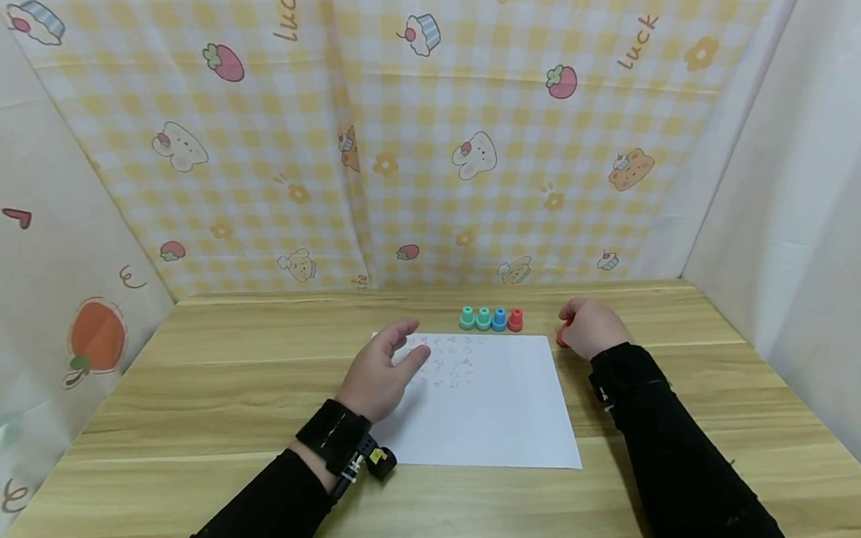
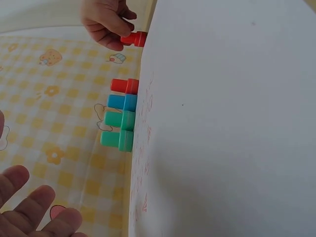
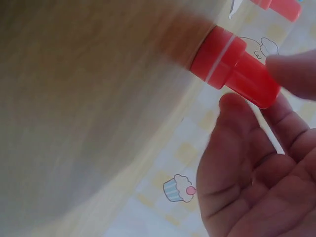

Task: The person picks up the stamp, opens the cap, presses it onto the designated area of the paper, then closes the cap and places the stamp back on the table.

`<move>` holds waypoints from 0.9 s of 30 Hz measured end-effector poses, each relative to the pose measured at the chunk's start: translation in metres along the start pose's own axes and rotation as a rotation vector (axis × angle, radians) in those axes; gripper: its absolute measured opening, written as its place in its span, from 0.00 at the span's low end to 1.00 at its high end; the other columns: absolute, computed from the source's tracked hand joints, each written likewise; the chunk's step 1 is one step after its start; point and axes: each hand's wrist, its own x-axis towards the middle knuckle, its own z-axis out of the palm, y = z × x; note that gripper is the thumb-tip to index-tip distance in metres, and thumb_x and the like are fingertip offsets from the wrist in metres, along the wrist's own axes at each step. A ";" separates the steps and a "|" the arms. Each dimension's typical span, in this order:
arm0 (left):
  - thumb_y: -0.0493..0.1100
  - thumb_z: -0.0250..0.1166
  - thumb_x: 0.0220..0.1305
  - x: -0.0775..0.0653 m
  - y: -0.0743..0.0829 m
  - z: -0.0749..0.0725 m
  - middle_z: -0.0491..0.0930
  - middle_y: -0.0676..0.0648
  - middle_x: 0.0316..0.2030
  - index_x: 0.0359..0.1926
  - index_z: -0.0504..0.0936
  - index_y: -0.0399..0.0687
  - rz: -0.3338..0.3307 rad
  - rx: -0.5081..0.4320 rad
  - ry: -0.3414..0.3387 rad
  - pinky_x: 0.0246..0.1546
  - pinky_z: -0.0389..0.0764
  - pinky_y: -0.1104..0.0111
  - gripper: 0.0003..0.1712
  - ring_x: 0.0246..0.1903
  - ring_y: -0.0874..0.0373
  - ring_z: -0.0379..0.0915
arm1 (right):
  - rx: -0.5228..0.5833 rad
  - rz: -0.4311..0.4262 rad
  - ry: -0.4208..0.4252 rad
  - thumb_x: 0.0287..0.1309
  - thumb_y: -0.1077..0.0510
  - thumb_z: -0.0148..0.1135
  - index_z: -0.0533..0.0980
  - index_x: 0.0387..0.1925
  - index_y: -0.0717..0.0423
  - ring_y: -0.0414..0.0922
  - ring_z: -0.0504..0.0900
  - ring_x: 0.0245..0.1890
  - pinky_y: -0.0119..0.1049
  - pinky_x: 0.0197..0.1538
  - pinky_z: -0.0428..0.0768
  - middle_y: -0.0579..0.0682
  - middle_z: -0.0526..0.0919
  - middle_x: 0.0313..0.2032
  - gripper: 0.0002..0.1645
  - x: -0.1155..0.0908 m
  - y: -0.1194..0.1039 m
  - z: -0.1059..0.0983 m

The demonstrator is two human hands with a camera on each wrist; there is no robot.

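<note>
My right hand [image 1: 594,327] pinches the narrow handle of a red stamp [image 3: 237,66], its wide base down by the wooden table just right of the paper. In the right wrist view the thumb lies on one side of the handle and the fingers on the other. My left hand [image 1: 378,377], thumb and fingers spread apart, is over the left part of a white sheet of paper [image 1: 501,414] and holds nothing. Small reddish printed marks [image 1: 452,363] fill the sheet's upper left area.
Behind the paper's far edge several stamps stand upright in a row: two green stamps [image 1: 475,319], a blue stamp [image 1: 499,320] and another red stamp [image 1: 515,320]. A yellow checked cloth [image 1: 421,136] hangs at the back, with white cloth [image 1: 808,192] at the sides.
</note>
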 end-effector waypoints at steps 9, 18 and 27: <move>0.59 0.61 0.77 0.000 0.000 -0.002 0.67 0.46 0.77 0.78 0.67 0.51 0.011 0.124 -0.003 0.78 0.65 0.45 0.36 0.79 0.46 0.58 | -0.034 -0.079 0.094 0.68 0.60 0.61 0.77 0.65 0.65 0.64 0.82 0.54 0.55 0.59 0.80 0.69 0.83 0.59 0.26 -0.001 -0.013 0.009; 0.62 0.62 0.75 -0.001 0.002 -0.001 0.60 0.43 0.80 0.80 0.64 0.50 0.034 0.264 -0.030 0.78 0.63 0.44 0.41 0.79 0.41 0.58 | -0.224 -0.281 0.092 0.67 0.62 0.67 0.83 0.59 0.62 0.65 0.81 0.62 0.58 0.69 0.75 0.63 0.87 0.57 0.20 0.012 -0.046 0.026; 0.62 0.61 0.76 -0.001 0.002 0.000 0.58 0.42 0.81 0.80 0.64 0.50 0.023 0.277 -0.040 0.79 0.62 0.45 0.41 0.80 0.41 0.56 | -0.281 -0.245 0.080 0.69 0.61 0.62 0.85 0.57 0.58 0.63 0.85 0.56 0.55 0.64 0.80 0.60 0.89 0.54 0.18 0.024 -0.054 0.030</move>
